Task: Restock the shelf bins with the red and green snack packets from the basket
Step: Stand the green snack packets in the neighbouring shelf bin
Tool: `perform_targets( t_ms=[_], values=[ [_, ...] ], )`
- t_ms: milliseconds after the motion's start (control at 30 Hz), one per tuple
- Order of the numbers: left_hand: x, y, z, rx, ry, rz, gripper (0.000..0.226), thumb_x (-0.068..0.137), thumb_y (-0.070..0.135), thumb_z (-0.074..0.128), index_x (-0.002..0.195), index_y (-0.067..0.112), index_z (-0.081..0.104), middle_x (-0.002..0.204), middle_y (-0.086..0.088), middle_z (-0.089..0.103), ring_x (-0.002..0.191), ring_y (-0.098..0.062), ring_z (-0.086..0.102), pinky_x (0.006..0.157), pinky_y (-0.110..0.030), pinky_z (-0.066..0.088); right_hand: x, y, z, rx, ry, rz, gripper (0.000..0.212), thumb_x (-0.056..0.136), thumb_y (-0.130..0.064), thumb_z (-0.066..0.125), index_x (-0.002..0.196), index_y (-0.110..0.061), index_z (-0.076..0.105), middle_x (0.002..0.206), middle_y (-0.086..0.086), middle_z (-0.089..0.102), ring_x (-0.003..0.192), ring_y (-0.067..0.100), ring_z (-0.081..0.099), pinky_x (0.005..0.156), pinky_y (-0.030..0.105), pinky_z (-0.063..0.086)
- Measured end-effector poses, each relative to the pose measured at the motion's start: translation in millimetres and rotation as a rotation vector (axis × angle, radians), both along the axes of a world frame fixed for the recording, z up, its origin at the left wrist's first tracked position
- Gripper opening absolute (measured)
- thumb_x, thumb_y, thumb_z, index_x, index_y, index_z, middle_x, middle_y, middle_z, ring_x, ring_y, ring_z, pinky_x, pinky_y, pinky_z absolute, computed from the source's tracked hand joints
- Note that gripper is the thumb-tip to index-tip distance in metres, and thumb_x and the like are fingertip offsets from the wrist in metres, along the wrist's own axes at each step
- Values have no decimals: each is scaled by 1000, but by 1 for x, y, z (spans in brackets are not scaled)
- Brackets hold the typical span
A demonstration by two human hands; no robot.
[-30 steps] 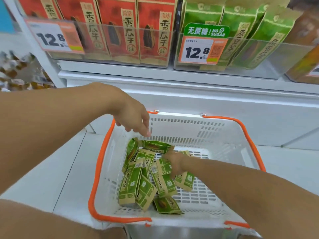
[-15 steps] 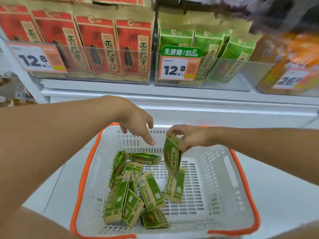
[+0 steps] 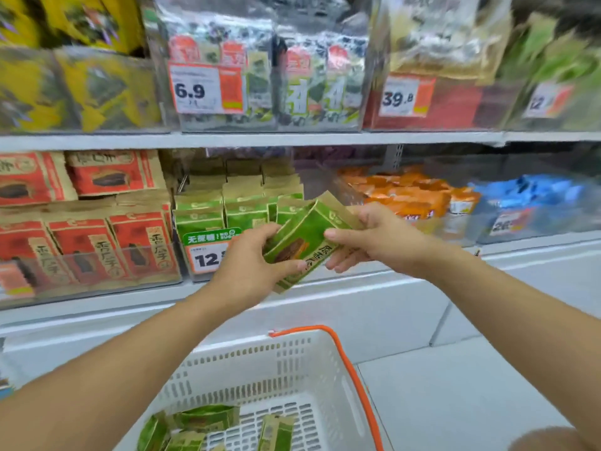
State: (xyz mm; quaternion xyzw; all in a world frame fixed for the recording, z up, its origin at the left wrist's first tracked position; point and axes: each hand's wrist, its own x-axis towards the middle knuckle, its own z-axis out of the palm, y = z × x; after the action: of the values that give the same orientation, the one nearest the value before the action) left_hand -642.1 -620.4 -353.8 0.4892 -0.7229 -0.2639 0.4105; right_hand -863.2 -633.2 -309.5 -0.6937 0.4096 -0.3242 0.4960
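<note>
Fingers of both my hands clamped one green packet (image 3: 300, 242): left hand (image 3: 252, 271) at its seven o'clock end, right hand (image 3: 374, 240) at two o'clock, tilting it, I judged, to slot into the green bin (image 3: 208, 252) just behind. More green packets lay in the basket (image 3: 325, 369) at six o'clock.

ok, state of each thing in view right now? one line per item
green packets: held up in front of the green bin, gripped by both hands
left hand: grips the lower end
right hand: grips the upper end
basket: on the floor, green packets left in it
green bin: part filled, packets upright
red bin: stocked, packets upright
</note>
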Motion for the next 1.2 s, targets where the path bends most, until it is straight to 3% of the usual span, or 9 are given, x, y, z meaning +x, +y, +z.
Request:
perform_targets(
  t_ms=[67, 133, 300, 500, 633, 767, 933, 1067, 1200],
  values=[
    [-4, -9, 13, -169, -197, 25, 49, 73, 35, 86, 115, 30, 61, 107, 13, 68, 90, 5, 61, 76, -13, 45, -13, -5, 12, -182, -75, -145, 15, 98, -3, 57, 106, -6, 70, 85, 14, 75, 69, 21, 74, 66, 29, 63],
    [-3, -24, 26, -290, -485, 29, 72, 74, 49, 81, 135, 28, 50, 132, 9, 57, 118, -7, 54, 97, -24, 43, -35, -13, 24, -376, -102, -300, 24, 97, 2, 57, 96, -16, 73, 72, 2, 75, 63, 16, 73, 62, 25, 61],
    [-21, -82, 50, -449, -886, 74, 76, 76, 61, 72, 138, 25, 48, 145, 0, 45, 133, -23, 43, 108, -40, 40, -65, -45, 24, -805, -52, -542, 25, 97, -1, 60, 99, -22, 74, 83, -2, 74, 69, 15, 74, 70, 29, 62],
    [-36, -133, 40, -312, -1008, 141, 46, 80, 52, 73, 112, 21, 62, 130, 0, 49, 120, -27, 49, 98, -45, 44, -41, -102, 11, -941, 127, -581, 22, 97, -7, 56, 96, -12, 78, 80, 1, 73, 70, 15, 71, 72, 39, 60],
    [-14, -150, 34, -261, -920, 164, 30, 84, 44, 74, 84, 14, 66, 124, 3, 48, 109, -26, 50, 90, -42, 47, -15, -162, 3, -819, 541, -594, 25, 92, -4, 51, 76, -14, 68, 64, 1, 61, 67, 27, 63, 64, 34, 53],
    [3, -161, 36, -226, -753, 144, 30, 79, 42, 79, 64, 20, 63, 108, 10, 47, 95, -19, 55, 87, -41, 48, 13, -207, -4, -695, 814, -575, 34, 87, 9, 47, 105, -6, 71, 100, 17, 68, 95, 39, 65, 80, 39, 53],
    [1, -166, 39, -219, -778, 120, 33, 80, 47, 76, 64, 25, 57, 103, 16, 48, 90, -17, 56, 83, -40, 50, 30, -265, 3, -603, 1004, -518, 33, 96, -3, 46, 128, -4, 57, 133, 20, 57, 120, 37, 58, 93, 43, 48],
    [-2, -165, 43, -209, -780, 83, 36, 77, 54, 75, 70, 26, 54, 92, 13, 51, 83, -11, 53, 81, -40, 49, 27, -286, 9, -771, 1038, -536, 35, 103, -13, 44, 137, -7, 51, 145, 19, 48, 133, 36, 46, 107, 39, 38],
    [-7, -167, 56, -142, -851, 90, 69, 54, 82, 68, 100, 38, 42, 103, 13, 52, 96, -13, 52, 88, -43, 48, 25, -296, 5, -903, 991, -589, 32, 105, -18, 40, 131, -10, 56, 134, 15, 56, 127, 35, 51, 104, 39, 40]
  ],
)
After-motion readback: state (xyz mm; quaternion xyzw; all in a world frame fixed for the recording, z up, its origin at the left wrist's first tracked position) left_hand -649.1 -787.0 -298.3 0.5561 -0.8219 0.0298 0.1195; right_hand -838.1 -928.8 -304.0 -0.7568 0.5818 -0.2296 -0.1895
